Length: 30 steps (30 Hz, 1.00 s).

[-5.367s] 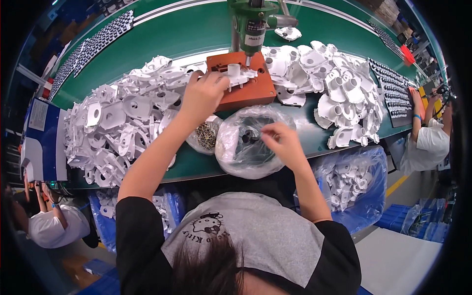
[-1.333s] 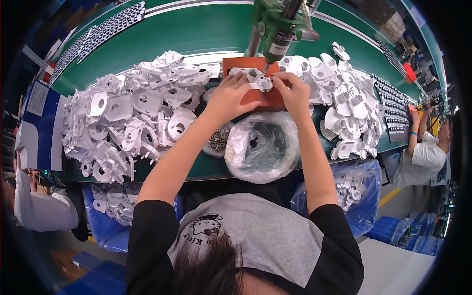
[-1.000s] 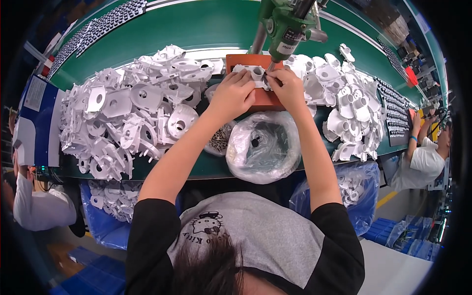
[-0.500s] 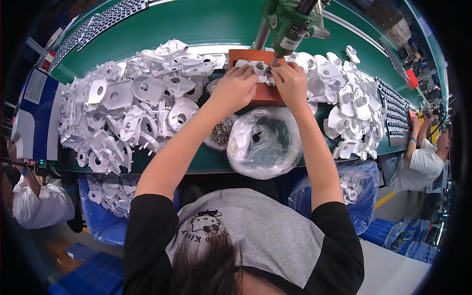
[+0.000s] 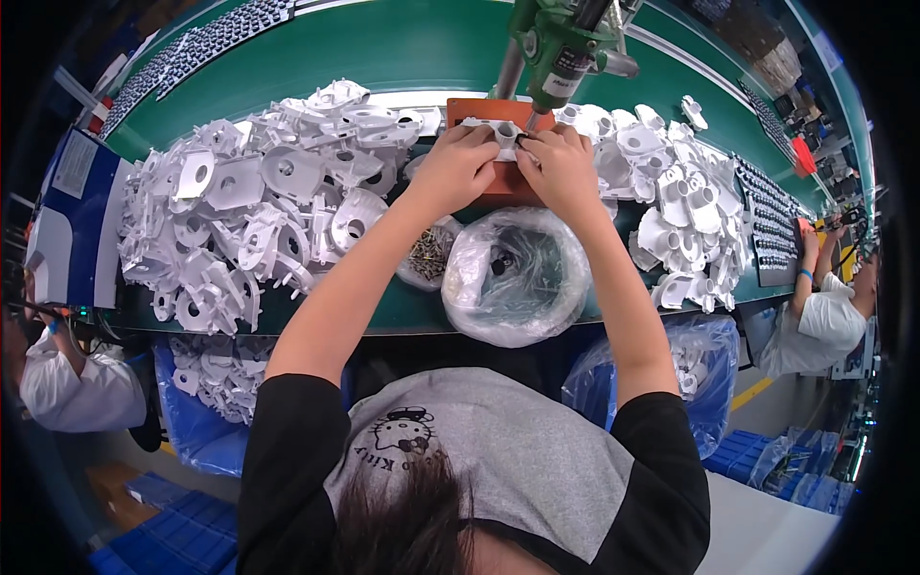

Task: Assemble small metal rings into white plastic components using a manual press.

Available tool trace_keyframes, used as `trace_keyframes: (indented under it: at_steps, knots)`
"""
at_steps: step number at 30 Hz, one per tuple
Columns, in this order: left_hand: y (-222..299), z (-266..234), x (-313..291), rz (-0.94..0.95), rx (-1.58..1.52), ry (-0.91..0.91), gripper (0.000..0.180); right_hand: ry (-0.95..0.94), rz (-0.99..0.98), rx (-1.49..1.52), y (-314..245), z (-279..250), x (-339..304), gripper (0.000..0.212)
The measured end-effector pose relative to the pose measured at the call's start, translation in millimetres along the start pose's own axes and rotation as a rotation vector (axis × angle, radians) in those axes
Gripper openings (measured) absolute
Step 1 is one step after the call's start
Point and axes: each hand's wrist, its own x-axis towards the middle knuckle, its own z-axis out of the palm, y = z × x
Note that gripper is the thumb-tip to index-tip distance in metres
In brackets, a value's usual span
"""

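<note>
At the left, a heap of white moulded parts [image 5: 228,184] spreads over your green counter [image 5: 412,314], with a clear bag of small screws [image 5: 422,257] beside it. Your left hand [image 5: 455,172] lies with its fingers over the left end of one white part [image 5: 506,136], which sits on the orange block [image 5: 474,108]; you can't tell whether they clamp it. In front of the block stands a plastic-lined tub [image 5: 467,299]. Above the block leans the green machine [image 5: 561,62], its bit pointing down. Your right hand [image 5: 563,168] has fingers and thumb close together at the part's right end, by a small dark piece; whether they pinch it is unclear. Further right lies a second white heap [image 5: 690,196].
</note>
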Motion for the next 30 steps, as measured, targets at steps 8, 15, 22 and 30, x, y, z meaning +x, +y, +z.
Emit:
trace_keyframes:
  at_steps: [8,15,22,30]
  knots:
    - [-14,14,-3,-0.013,-0.027,0.064,0.012,-0.166,-0.210,0.461,-95,6,-38,0.009]
    - [-5,10,-1,-0.082,-0.083,0.005,0.014,-0.112,-0.196,0.248,-125,44,-57,0.015]
    - [-7,10,-3,-0.064,-0.072,0.033,0.013,-0.114,-0.230,0.228,-129,47,-54,0.013]
    - [-7,11,-5,-0.055,-0.075,0.070,0.012,-0.128,-0.228,0.200,-132,44,-53,0.012]
